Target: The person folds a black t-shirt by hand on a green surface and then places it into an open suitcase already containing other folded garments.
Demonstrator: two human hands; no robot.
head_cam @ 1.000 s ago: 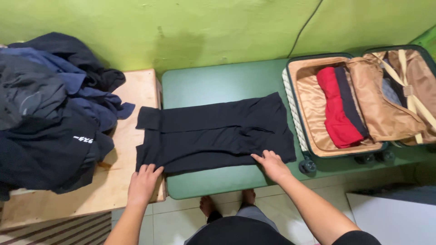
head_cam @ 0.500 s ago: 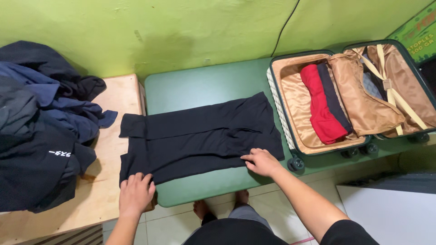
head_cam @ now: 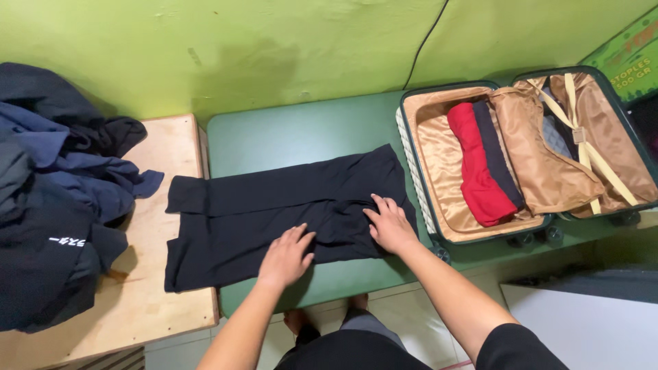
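Your left hand (head_cam: 286,257) and right hand (head_cam: 388,223) lie open and flat on the black garment (head_cam: 274,212), mid-frame; its long axis runs left to right across the wooden table (head_cam: 147,301) and green bench (head_cam: 301,130), against a green wall (head_cam: 240,41)

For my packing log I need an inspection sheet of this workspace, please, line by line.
Surface: green table, with a wooden table beside it.
Job's things: black garment lying flat across both tables.
Clutter: pile of dark clothes on the wooden table.
Hands: left hand and right hand both flat on the garment, open.
Cables: black cable on the green wall.
Surroundings: open suitcase holding red roll and a dark one; tiled floor.
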